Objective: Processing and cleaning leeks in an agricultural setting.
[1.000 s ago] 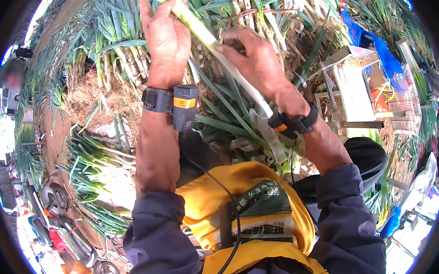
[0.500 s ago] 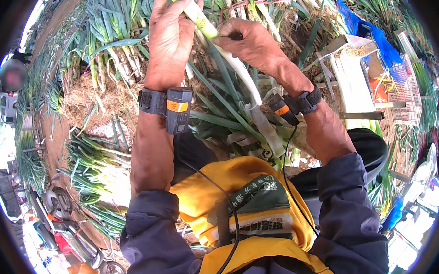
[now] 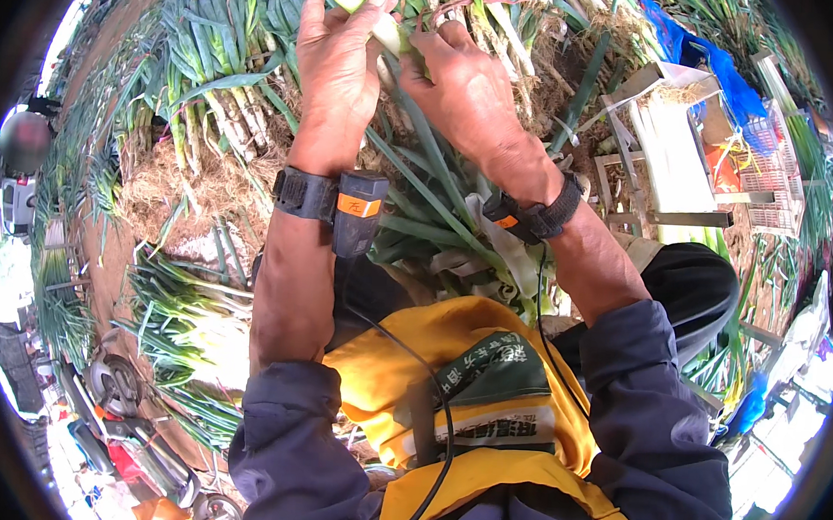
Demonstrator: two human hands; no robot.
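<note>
A large green onion [image 3: 389, 34], pale green where it shows, slants between my two hands at the top of the view. My left hand [image 3: 336, 80] has thumb and fingers closed round its upper stalk. Lower on the stalk, the fingers of my right hand [image 3: 465, 95] are bent and pressed against it. The white lower end is hidden behind my right hand. Beneath my hands lie long green leaves and pale stripped skins [image 3: 514, 264].
Rooted green onion bundles [image 3: 225, 66] lie ahead and left; a looser pile [image 3: 177, 319] is nearer. At right are a metal-framed stand [image 3: 663, 145] holding white stalks, a blue plastic sheet [image 3: 695, 54] and a wire basket [image 3: 778, 178]. A person [image 3: 24, 145] is far left.
My right hand has moved up and left along the stalk, closer to my left hand, turning its back to view. The white shank that hung below is out of sight.
</note>
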